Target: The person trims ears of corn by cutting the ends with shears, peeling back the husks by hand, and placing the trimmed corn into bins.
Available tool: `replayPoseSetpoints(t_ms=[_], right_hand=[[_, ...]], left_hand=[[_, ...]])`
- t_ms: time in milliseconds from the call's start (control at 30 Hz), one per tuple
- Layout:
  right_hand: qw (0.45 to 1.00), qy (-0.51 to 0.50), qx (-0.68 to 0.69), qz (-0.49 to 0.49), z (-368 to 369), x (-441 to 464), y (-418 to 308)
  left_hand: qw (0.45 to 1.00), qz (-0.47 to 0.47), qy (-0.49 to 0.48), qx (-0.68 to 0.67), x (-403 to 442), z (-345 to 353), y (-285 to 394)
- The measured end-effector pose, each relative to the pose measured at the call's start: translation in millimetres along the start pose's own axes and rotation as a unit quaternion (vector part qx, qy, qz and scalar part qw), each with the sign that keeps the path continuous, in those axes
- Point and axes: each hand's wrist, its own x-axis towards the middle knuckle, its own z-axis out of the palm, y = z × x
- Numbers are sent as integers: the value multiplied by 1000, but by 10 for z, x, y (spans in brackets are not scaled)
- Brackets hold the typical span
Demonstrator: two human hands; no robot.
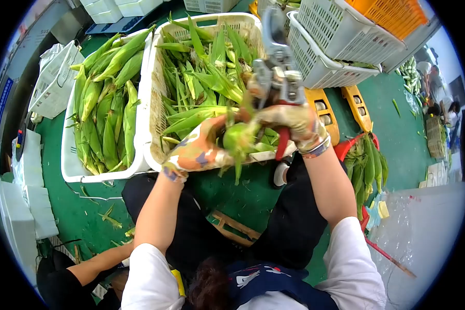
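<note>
Over the near edge of a white crate [152, 103] of corn husks, my left hand [199, 147], in a patterned glove, is closed round an ear of corn [236, 138] whose end points toward me. My right hand [294, 124], gloved as well, is wrapped round pruning shears [278, 67]. The metal jaws of the shears point up and away, blurred by motion, and a red handle shows below the hand. Loose husk strands hang from the ear between both hands. Green husks [201, 77] fill the crate behind them.
A white crate [67, 165] with unhusked corn [108, 103] stands at left. Stacked crates [341, 39] and a yellow pallet jack [323, 111] are at upper right. Corn in a red container [341, 150] lies right of my knee. A co-worker's arm [101, 263] shows at lower left.
</note>
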Motion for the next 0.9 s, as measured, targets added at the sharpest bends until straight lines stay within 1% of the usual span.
replayPoseSetpoints(t_ms=[33,67,100,133,167,200,233,267,300,333,367,400,433,500,533,567,633,667,700,767,800,833,867,900], right_hand=[[999,28,-32,-17,157,48,-111],[996,58,-65,-33,315,95,-225],[987,114,-110,-22,444,73,-375],[965,136,-210,-77,448,73,-383],[930,156,-306,-134,422,57,-406],[880,146,-427,-147,385,-4,-385],[808,144,-548,-163,348,-63,-364],[725,146,-648,-183,309,-123,-341],[767,110,-618,-132,428,-183,-426],[760,80,-632,-129,404,-215,-339],[752,51,-645,-125,369,-238,-238],[767,42,-634,-89,397,-245,-194],[770,29,-633,-79,417,-264,-165],[766,21,-642,-28,402,-210,-75],[771,12,-637,-20,413,-190,-101],[776,5,-631,-10,448,-160,-149],[785,3,-619,-8,427,-101,-164],[782,-27,-622,10,390,-59,-156],[779,-57,-624,27,374,-34,-154],[774,-56,-630,41,414,25,-187],[787,-78,-609,58,422,76,-211],[800,-100,-587,75,425,106,-222],[803,-93,-589,9,383,118,-164],[803,-93,-588,9,353,141,-121]], left_hand=[[988,81,-11,134,50,-72,-75],[993,67,45,90,52,-98,-129],[992,53,102,47,95,-57,-89],[973,38,191,126,149,-3,71],[984,23,177,-13,243,-57,211],[970,56,237,-12,235,-99,171],[952,91,293,-11,240,-130,188],[957,93,273,5,218,-160,226],[963,92,253,18,194,-137,287],[955,78,277,70,175,-165,195],[938,98,324,70,160,-150,50],[937,104,323,85,161,-134,24],[935,109,324,100,148,-121,3],[934,154,282,152,173,-168,-49],[938,157,279,132,187,-161,-70],[939,156,277,133,178,-169,-74],[945,62,268,179,170,-153,-14],[925,71,317,197,164,-285,-294],[925,71,316,198,158,-325,-387],[909,88,290,285,147,-380,-515],[915,117,277,268,148,-399,-584],[915,117,277,269,150,-478,-624],[888,135,224,377,154,-591,-645],[881,148,221,390,157,-595,-629]])
